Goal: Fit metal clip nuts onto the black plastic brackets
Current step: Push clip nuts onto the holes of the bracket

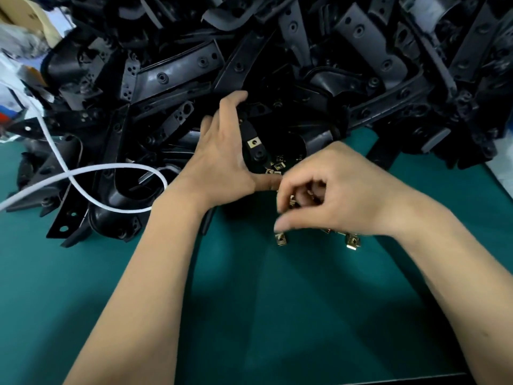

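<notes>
Head view: the left hand (222, 151) grips a black bracket (251, 134) with one clip nut (254, 142) already seated on it. The right hand (333, 195), fingers curled, pinches a loose clip nut (292, 200) — the step in hand appears to be picking. Next move: carry it to the bracket's bare tab, just beyond the fingertips. Spare nuts (353, 242) lie on the green mat (249, 301).

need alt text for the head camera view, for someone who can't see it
A person's left hand holds a black plastic bracket with one brass clip nut fitted, while the right hand pinches loose clip nuts. A heap of brackets rises behind on a green mat.
</notes>
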